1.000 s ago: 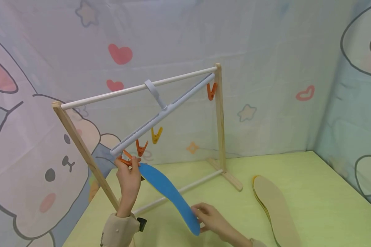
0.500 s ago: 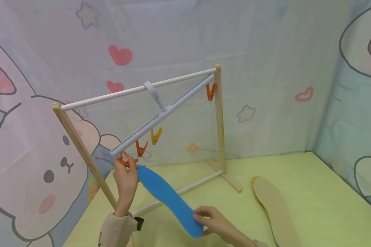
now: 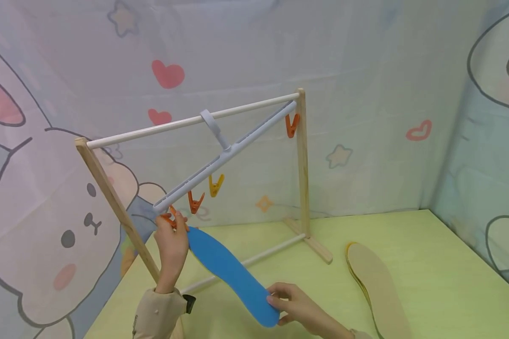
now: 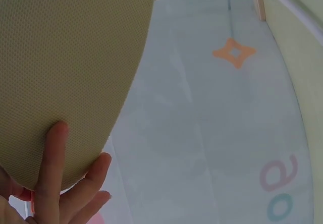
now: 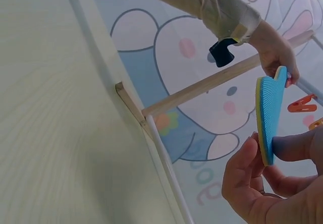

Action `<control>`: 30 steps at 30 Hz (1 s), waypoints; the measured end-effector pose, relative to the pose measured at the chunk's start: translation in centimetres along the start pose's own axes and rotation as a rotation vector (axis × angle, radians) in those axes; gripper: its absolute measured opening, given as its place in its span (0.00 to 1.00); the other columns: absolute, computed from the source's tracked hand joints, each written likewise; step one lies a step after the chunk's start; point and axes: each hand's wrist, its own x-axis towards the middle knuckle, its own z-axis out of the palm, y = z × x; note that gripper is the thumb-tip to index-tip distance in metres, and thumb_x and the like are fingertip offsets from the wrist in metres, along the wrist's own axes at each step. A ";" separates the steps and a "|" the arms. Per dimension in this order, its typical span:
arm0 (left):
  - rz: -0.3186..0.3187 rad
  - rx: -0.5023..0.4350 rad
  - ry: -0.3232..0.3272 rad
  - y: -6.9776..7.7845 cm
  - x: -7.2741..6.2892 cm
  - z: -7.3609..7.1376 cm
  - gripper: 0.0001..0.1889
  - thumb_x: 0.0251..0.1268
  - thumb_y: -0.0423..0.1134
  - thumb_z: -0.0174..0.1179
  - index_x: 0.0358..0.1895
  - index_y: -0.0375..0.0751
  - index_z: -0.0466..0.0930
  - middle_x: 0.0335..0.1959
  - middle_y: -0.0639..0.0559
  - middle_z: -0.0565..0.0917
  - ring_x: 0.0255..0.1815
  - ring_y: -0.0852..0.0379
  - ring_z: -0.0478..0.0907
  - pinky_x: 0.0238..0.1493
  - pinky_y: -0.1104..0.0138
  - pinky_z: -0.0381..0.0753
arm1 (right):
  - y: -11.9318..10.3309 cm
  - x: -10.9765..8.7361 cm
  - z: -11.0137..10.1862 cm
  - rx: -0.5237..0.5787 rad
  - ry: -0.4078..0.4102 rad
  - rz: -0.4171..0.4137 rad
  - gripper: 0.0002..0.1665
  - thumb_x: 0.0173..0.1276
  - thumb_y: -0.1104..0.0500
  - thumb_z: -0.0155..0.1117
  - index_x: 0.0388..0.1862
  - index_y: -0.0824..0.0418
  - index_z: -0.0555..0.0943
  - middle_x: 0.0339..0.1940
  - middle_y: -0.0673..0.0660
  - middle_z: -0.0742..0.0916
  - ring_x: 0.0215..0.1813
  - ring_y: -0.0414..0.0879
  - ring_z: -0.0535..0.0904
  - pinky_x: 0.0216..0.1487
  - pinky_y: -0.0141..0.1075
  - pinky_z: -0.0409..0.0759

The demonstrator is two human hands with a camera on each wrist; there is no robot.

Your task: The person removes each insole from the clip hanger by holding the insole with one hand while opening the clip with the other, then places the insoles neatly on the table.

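Observation:
A blue insole (image 3: 233, 273) slants between my hands, its beige mesh underside (image 4: 81, 67) filling the left of the left wrist view. My left hand (image 3: 172, 249) grips an orange clip (image 3: 172, 210) at the low end of a pale hanger (image 3: 234, 149), right at the insole's upper tip. Its fingertips (image 4: 59, 128) also lie against the mesh underside. The insole's lower end is pinched between the thumb and fingers of my right hand (image 3: 294, 305). In the right wrist view the insole (image 5: 270, 115) shows edge-on, with a yellow rim. The clip's mouth is partly hidden by my left hand.
The tilted hanger hooks over the white rail (image 3: 152, 129) of a wooden rack (image 3: 303, 165). Another orange clip (image 3: 195, 203), a yellow clip (image 3: 215, 186) and a far orange clip (image 3: 292, 126) hang from it. Beige insoles (image 3: 379, 287) lie stacked on the yellow-green table (image 3: 445, 263) at right.
My right hand has shifted slightly right and down with the insole's lower end, and more of the blue face shows. The left hand has dipped slightly at the clip.

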 end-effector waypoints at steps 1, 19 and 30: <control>0.002 -0.002 0.005 -0.1 0.0 0.0 0.19 0.68 0.46 0.41 0.43 0.28 0.62 0.27 0.37 0.81 0.11 0.63 0.65 0.14 0.70 0.62 | 0.0 0.0 0.0 0.002 0.002 0.002 0.27 0.61 0.47 0.57 0.47 0.69 0.73 0.36 0.53 0.81 0.35 0.42 0.77 0.28 0.32 0.77; 0.046 0.049 0.039 0.4 -0.3 -0.1 0.11 0.67 0.35 0.43 0.39 0.26 0.63 0.33 0.32 0.83 0.13 0.76 0.62 0.14 0.75 0.61 | 0.0 -0.2 0.3 0.017 0.010 0.004 0.20 0.63 0.51 0.56 0.45 0.66 0.72 0.32 0.52 0.79 0.33 0.43 0.77 0.26 0.31 0.76; 0.095 0.020 0.079 -0.1 -0.3 0.2 0.09 0.67 0.33 0.44 0.37 0.27 0.64 0.31 0.33 0.83 0.13 0.77 0.62 0.13 0.74 0.59 | 0.1 -0.4 0.3 0.030 0.006 0.014 0.19 0.65 0.52 0.53 0.46 0.65 0.71 0.33 0.52 0.79 0.34 0.43 0.77 0.26 0.32 0.76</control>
